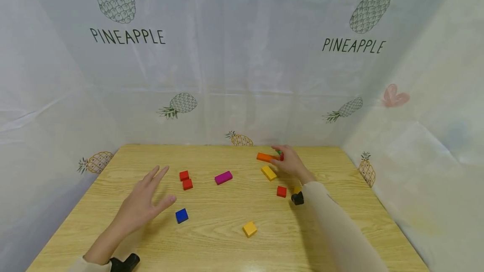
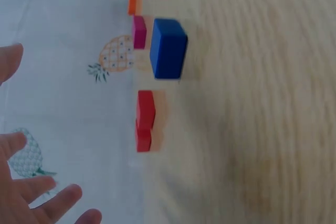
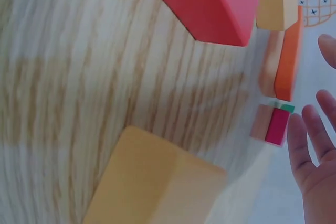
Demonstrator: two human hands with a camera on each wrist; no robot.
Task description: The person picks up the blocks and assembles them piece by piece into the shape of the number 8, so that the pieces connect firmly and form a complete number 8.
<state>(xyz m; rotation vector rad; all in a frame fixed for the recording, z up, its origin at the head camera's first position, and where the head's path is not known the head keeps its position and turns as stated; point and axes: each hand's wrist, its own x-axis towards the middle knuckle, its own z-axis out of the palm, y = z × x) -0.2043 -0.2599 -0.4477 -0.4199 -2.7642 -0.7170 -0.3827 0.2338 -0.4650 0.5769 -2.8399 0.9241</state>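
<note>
My right hand (image 1: 291, 163) reaches over the back right of the table, its thumb overlapping the end of an orange block (image 1: 264, 157). Beneath its fingers sit a small crimson block (image 3: 275, 127) and a green one (image 3: 287, 108), partly covered in the head view. The right wrist view shows these fingers spread and grasping nothing. On the left, my left hand (image 1: 140, 205) hovers with fingers apart and nothing held. Nearest to it are a blue block (image 1: 182, 215) and two red blocks (image 1: 187, 184) placed corner to corner.
A magenta block (image 1: 223, 178) lies mid-table. A long yellow block (image 1: 269, 173), a red cube (image 1: 281, 192) and a partly hidden yellow block (image 1: 297, 189) are near the right arm. Another yellow block (image 1: 249, 229) lies toward the front. A pineapple-print curtain (image 1: 242, 66) borders the table.
</note>
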